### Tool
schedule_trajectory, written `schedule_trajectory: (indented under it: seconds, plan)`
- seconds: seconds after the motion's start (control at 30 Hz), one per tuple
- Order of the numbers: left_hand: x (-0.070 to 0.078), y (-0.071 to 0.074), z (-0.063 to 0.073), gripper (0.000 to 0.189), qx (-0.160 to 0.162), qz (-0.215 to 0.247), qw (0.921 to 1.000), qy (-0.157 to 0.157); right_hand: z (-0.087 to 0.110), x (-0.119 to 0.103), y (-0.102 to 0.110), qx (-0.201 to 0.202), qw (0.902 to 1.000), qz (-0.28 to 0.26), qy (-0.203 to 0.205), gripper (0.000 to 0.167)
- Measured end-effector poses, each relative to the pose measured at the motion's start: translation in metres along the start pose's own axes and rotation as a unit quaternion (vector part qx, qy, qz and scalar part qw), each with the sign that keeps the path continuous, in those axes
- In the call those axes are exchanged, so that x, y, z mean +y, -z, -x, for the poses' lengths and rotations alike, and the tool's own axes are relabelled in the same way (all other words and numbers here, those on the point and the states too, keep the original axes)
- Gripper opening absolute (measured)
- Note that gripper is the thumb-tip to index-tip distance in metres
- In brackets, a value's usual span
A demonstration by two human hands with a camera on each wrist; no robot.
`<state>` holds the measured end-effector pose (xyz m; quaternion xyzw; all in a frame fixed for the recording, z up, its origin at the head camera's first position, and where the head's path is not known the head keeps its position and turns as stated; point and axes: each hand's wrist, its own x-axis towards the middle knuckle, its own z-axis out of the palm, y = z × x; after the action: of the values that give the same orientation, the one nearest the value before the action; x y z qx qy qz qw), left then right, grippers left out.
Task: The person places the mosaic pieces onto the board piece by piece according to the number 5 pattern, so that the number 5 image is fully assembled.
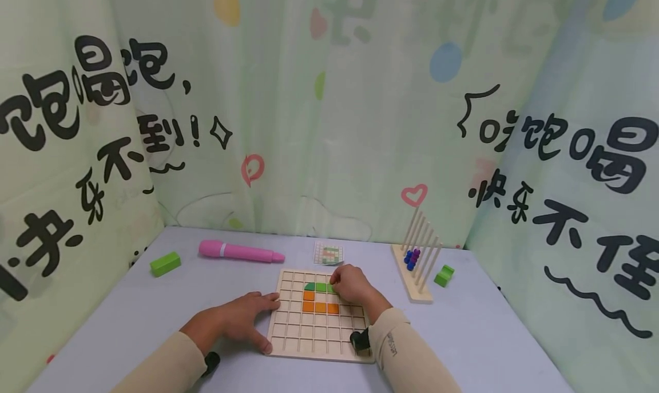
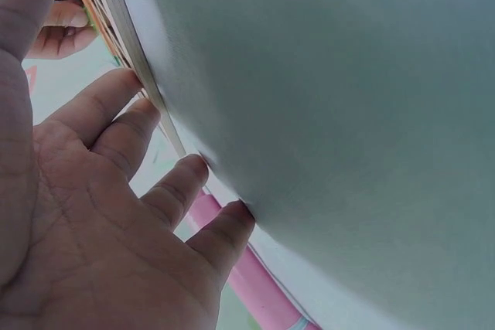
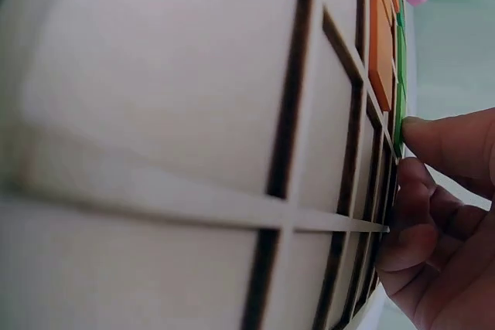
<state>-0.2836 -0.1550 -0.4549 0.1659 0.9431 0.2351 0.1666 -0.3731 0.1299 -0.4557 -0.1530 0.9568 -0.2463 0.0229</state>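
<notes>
A square wooden grid board [image 1: 298, 336] lies on the table, seen in the head view. My left hand [image 1: 239, 318] spreads its fingers and thumb along the board's left edge; in the left wrist view the fingertips [image 2: 147, 110] touch or lie close to that edge. My right hand [image 1: 352, 284] bends its fingers over the upper part of the board. Its thumb [image 3: 445, 141] touches the end green tile [image 3: 400, 117], partly hidden by the hand in the head view. Left of it are another green tile [image 1: 321, 287] and a dark green rounded one [image 1: 309, 286]. Orange tiles [image 1: 320, 308] sit below.
A pink pen-like stick [image 1: 242, 251] and a green block [image 1: 165, 264] lie behind left. A small patterned card [image 1: 328, 254] is behind the board. To the right stand a wooden peg rack [image 1: 419, 290] with blue and purple beads [image 1: 412, 258] and another green block [image 1: 444, 276].
</notes>
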Motion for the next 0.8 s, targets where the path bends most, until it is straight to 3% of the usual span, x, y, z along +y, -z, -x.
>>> schedule_trajectory:
  seconds: [0.33,0.57,0.8]
  plan:
    - [0.001,0.001,0.001,0.097,-0.003,0.0,1.0,-0.003,0.012,0.0,0.009,0.0,0.9999,0.0,0.012,0.017]
    - [0.0,0.001,0.0,0.099,-0.001,-0.007,1.0,-0.003,0.033,0.016,0.025,-0.007,0.9992,-0.039,-0.005,0.016]
    - [0.001,0.001,0.0,0.1,-0.003,-0.005,1.0,-0.007,0.056,0.038,0.038,-0.016,0.9988,-0.036,-0.029,0.008]
